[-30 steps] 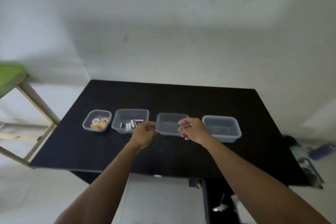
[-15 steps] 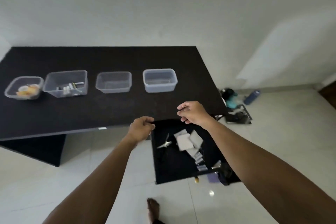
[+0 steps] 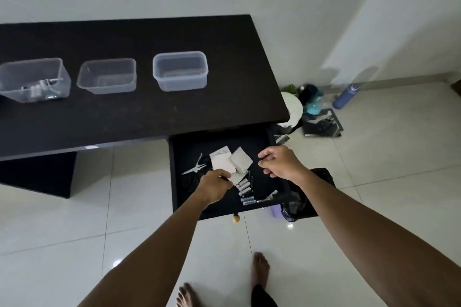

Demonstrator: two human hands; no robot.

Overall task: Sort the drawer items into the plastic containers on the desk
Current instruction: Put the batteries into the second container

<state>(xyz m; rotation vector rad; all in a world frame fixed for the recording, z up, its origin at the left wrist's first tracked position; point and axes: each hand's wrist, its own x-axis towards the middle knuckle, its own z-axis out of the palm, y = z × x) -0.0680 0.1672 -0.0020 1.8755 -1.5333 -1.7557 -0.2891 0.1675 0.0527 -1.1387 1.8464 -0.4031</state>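
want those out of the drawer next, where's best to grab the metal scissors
Take the silver metal scissors by their dark handle loops, the end nearer the left hand, coming from above. They lie flat on the open black drawer floor with the blades slightly open, tips pointing away, so the handles look safer.

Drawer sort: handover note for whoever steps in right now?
Left hand: down in the open drawer at the white packets; grip can't be confirmed.
Right hand: above the drawer, fingers curled, holding nothing visible.
In the drawer: scissors, packets, batteries.
Desk: left container holds small items; middle container and right container look empty.
Done: part of the sort. Left: everything in the drawer.
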